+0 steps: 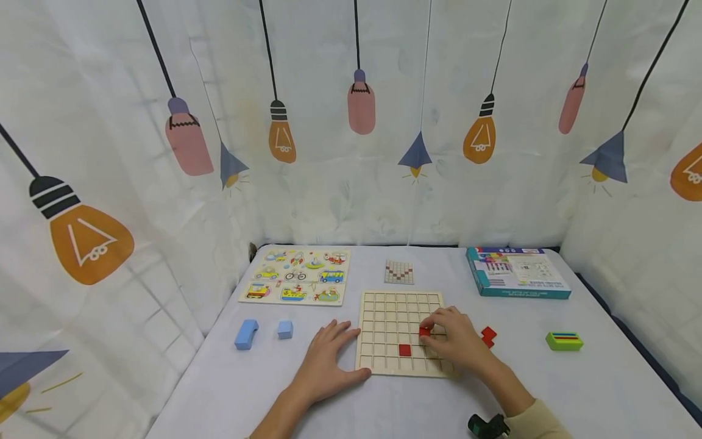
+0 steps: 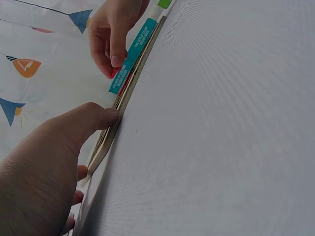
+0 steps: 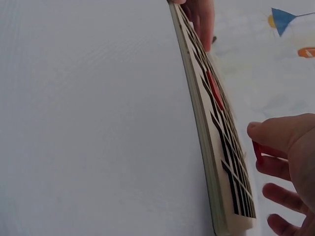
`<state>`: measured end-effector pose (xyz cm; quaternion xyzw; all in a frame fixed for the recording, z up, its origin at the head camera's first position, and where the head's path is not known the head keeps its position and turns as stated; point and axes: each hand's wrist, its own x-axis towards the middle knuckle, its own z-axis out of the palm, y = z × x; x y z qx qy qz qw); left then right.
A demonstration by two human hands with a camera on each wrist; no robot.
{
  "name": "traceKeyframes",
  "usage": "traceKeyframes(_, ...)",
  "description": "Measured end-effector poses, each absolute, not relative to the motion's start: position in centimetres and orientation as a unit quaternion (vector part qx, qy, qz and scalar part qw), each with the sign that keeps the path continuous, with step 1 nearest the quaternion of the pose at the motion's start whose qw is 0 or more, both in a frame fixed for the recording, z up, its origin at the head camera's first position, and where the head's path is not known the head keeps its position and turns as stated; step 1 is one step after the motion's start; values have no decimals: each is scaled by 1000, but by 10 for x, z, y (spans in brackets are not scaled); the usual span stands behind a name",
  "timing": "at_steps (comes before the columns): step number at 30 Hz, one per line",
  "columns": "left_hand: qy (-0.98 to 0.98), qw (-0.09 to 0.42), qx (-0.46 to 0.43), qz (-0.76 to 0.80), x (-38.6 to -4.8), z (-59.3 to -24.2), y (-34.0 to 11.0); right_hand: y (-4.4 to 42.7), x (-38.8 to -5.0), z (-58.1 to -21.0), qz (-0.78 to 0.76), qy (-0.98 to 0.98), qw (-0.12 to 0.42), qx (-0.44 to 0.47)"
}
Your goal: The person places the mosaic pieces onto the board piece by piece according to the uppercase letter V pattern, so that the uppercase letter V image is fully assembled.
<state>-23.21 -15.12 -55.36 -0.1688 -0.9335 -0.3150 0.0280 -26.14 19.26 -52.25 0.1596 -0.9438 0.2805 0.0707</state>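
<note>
A wooden grid board (image 1: pixel 384 317) lies flat in the middle of the table, with one red square tile (image 1: pixel 404 350) set in a lower cell. My right hand (image 1: pixel 457 338) is over the board's right part, pinching another red square tile (image 1: pixel 425 331) between thumb and index finger. In the right wrist view that pinched tile (image 3: pixel 257 152) is held up on edge, apart from the board. My left hand (image 1: pixel 329 366) touches the board's left side, fingers extended, thumb at the near left corner. Beyond my right hand, several red tiles (image 1: pixel 489 333) lie on the cloth.
Behind the board lies a small patterned card (image 1: pixel 399 272). A picture puzzle board (image 1: pixel 296 277) is at the back left, two blue blocks (image 1: pixel 246 335) nearer. At the right are a teal-edged box (image 1: pixel 518 272) and a green block (image 1: pixel 564 341) with coloured stripes.
</note>
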Motion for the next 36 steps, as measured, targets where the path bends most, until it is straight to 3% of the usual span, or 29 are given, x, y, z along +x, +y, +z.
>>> traceKeyframes(7, -935, 26, -166, -313, -232, -555, -152, 179, -259, -530, 298, -939, 50, 162)
traceKeyframes(22, -933, 33, -173, -314, -234, -555, -150, 158, -266, -531, 289, -938, 75, 178)
traceKeyframes(36, -933, 40, -174, -313, -233, -554, -150, 138, -269, -532, 290, -936, 65, 187)
